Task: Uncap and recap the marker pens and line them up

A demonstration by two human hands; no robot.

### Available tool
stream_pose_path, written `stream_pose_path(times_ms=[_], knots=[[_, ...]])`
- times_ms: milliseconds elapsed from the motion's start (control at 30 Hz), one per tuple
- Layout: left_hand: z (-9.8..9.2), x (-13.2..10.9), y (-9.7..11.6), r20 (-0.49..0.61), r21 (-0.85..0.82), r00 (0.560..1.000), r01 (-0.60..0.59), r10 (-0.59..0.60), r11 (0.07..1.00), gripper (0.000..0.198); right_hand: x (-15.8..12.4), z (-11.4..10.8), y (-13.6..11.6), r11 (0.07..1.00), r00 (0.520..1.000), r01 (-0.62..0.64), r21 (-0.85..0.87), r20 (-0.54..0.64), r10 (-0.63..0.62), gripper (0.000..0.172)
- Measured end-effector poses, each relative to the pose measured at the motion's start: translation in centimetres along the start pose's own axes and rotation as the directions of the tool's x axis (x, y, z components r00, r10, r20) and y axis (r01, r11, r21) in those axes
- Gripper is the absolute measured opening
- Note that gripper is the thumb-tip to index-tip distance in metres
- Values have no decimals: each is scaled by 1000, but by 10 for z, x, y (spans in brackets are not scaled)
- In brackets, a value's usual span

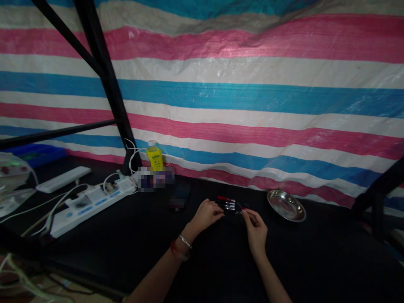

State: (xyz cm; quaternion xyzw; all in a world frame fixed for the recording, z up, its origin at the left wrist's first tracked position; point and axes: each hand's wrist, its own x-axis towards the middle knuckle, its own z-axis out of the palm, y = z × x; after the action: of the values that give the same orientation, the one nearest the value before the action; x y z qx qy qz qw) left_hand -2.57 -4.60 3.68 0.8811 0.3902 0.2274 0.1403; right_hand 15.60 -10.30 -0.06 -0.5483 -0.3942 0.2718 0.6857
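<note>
A small group of slim pens (229, 206), dark with silvery bands, lies on the black table between my hands. A red pen (224, 198) is at the far side of the group. My left hand (206, 214) has thumb and fingertips pinched together at the left end of the nearest dark pen. At the right end, my right hand (255, 227) pinches with thumb and forefinger beside small dark and red pieces. Its fingertips cover what they grip, so I cannot make out that thing. A bracelet and a reddish band circle my left wrist.
A round metal dish (286, 205) sits to the right. On the left are a white power strip (91, 208) with plugs and cables, a yellow bottle (155, 157) and a dark flat object (179, 195). A black metal post (109, 86) stands before the striped sheet (236, 97).
</note>
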Motion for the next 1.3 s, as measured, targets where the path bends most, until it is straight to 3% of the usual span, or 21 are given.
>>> stream_pose_path(times_ms=[167, 267, 433, 867, 933, 1000, 1133, 1233, 1300], knots=[[-6, -1, -24, 118, -179, 974, 214, -195, 960, 14, 5, -6, 10, 970, 984, 122, -211, 153, -90, 31], [-5, -1, -38, 157, -298, 958, 276, -239, 914, 16, 6, -6, 12, 949, 961, 172, -265, 258, -102, 27], [-2, -1, -46, 201, -431, 946, 318, -253, 845, 20, 5, -6, 11, 918, 948, 194, -345, 307, -85, 21], [2, -2, -55, 226, -512, 942, 333, -249, 792, 24, 5, -6, 8, 866, 911, 323, -381, 374, -175, 13], [2, -2, -57, 217, -522, 943, 330, -251, 787, 27, 6, -8, 7, 858, 914, 356, -370, 330, -236, 16], [2, -1, -59, 206, -554, 945, 327, -254, 766, 32, 8, -13, 7, 844, 933, 354, -402, 214, -290, 20], [1, 1, -55, 157, -606, 953, 299, -259, 737, 31, 18, -29, 12, 786, 943, 241, -570, -54, -328, 29], [-1, 2, -39, -37, -507, 946, 259, -321, 822, 20, 24, -37, 18, 719, 933, 205, -664, -89, -348, 34], [-2, 2, -21, -200, -349, 944, 181, -261, 919, 14, 26, -39, 22, 675, 938, 214, -706, -44, -343, 36]])
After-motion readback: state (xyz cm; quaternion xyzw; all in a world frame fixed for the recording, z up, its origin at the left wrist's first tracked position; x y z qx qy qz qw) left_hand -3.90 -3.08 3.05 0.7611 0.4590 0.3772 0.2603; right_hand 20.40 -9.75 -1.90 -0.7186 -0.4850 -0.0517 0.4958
